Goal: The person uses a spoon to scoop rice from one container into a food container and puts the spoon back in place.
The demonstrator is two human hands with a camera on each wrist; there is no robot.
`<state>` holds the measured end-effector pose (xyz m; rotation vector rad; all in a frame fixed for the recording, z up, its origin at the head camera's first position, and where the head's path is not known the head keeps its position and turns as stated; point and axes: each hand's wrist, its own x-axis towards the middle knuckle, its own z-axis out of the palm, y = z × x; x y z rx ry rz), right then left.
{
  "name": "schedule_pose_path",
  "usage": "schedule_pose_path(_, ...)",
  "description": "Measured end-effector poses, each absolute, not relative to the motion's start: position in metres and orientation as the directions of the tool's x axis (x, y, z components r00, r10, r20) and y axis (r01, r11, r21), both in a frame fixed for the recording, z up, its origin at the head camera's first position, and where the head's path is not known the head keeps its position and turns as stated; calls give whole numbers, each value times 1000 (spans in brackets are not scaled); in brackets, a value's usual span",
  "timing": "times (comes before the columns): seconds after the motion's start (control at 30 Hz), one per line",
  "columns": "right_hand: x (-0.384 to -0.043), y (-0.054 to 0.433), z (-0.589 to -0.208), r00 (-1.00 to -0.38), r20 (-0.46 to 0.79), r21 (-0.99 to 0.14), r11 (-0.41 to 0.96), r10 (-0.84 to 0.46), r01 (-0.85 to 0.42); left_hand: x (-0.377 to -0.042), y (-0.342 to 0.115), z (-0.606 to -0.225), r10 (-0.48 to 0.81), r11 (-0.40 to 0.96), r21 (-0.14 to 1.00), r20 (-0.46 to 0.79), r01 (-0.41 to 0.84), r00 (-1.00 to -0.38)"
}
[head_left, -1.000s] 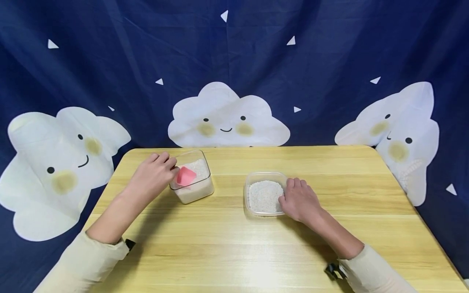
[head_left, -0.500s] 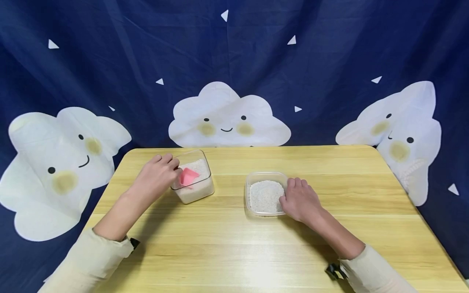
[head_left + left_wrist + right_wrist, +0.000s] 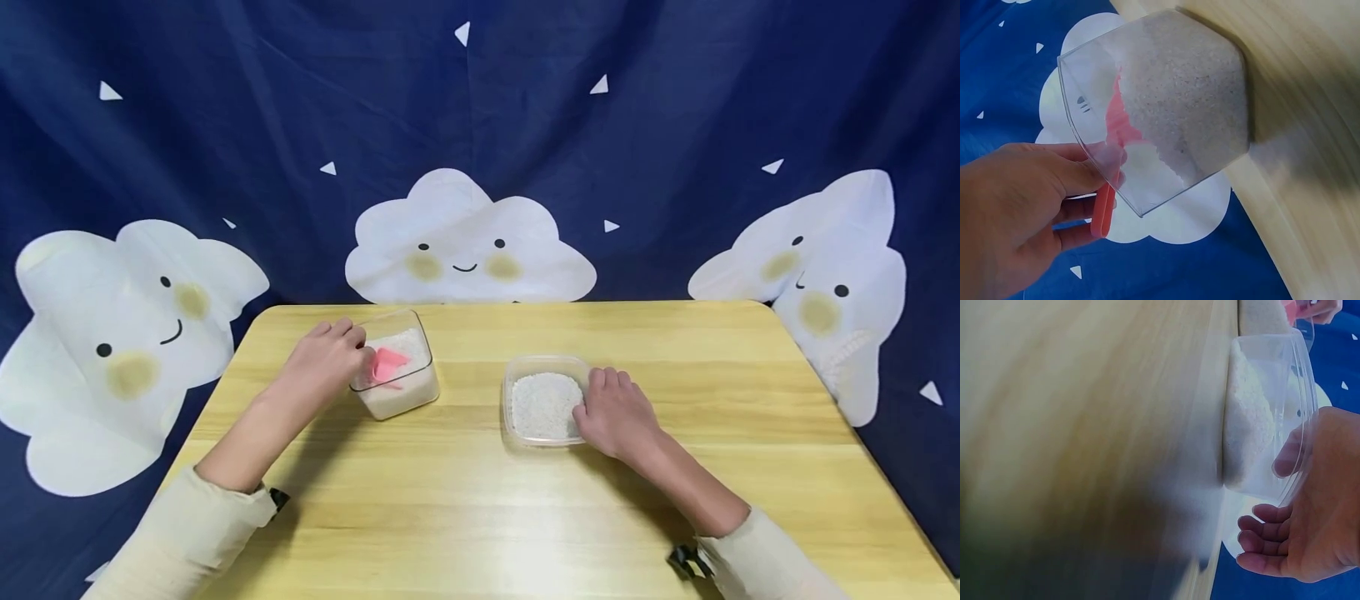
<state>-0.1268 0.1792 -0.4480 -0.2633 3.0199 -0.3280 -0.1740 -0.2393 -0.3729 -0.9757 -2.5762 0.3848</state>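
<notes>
My left hand (image 3: 324, 360) pinches the handle of a pink scoop (image 3: 388, 364). The scoop's bowl lies in the rice inside a clear, dark-rimmed box (image 3: 405, 397), at the left of the table. In the left wrist view, the scoop's handle (image 3: 1102, 211) sticks out over the box's rim between thumb and fingers. My right hand (image 3: 617, 412) holds the right side of a shallow clear plastic container (image 3: 517, 433) with a mound of rice (image 3: 545, 404) in it. The right wrist view has the thumb (image 3: 1289, 453) inside the wall and loosely curled fingers outside.
Both containers stand apart on a light wooden table (image 3: 465, 500). Behind it hangs a dark blue curtain (image 3: 525, 100) with white clouds. Each sleeve has a black strap piece near the wrist.
My left hand has shifted slightly right, and the scoop has moved right and tilted deeper into the rice. The right hand and its container stay about where they were.
</notes>
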Motion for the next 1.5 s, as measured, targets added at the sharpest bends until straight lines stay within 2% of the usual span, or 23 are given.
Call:
schedule_pose_path(0.27, -126, 178, -445, -979, -82, -219, 962, -186, -164, -173, -234, -372, 656, 740, -387, 230, 551, -719)
schedule_pose_path(0.63, -127, 181, -446, -980, -79, -218, 962, -182, -161, -175, -234, -372, 662, 735, -389, 233, 556, -712)
schedule_pose_path(0.97, -128, 181, -446, -980, -82, -216, 963, -180, -159, -176, -236, -373, 607, 788, -297, 228, 539, -761)
schedule_pose_path(1.5, -128, 179, -447, -980, -81, -227, 961, -183, -160, -164, -238, -373, 518, 854, -142, 328, 500, -790)
